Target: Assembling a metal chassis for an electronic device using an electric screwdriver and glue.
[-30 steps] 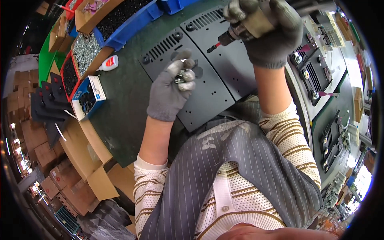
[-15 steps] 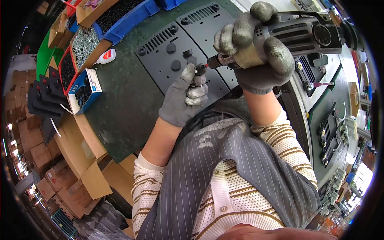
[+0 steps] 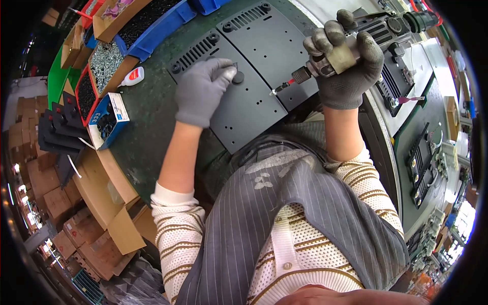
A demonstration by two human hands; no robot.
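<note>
- Left hand (image 3: 199, 96), grey glove, is pressing down on the near dark grey vented panel (image 3: 244, 101), fingers curled over a small black round foot (image 3: 238, 77); fingertips are pinching something small there, can't tell if it's a screw.
- Right hand (image 3: 345, 66) is closed fully around the grip of a powered screwdriver (image 3: 356, 40), bit (image 3: 282, 87) pointing left toward the foot but hanging off the panel, not touching.
- Panel is lying flat at the near edge of the green bench (image 3: 147, 122), partly overhanging toward the person's lap; a second matching panel (image 3: 277, 40) is sitting just beside it, further in.
- Along the left edge of the bench: blue box of black parts (image 3: 107, 122), glue bottle (image 3: 133, 76), tray of silver screws (image 3: 104, 61).
- Risks, my read:
  - Bit is coming in at a slant; if it isn't seated square it may cam out and scratch the panel or jab the left fingertips, which are sitting right at the target.
  - Overhanging panel may tip under driver pressure if the left hand is easing off.
- Versus half a second ago: left hand was raised off the panel, meeting the bit tip; it's now down on the foot, and the driver has pulled back to the right.
</note>
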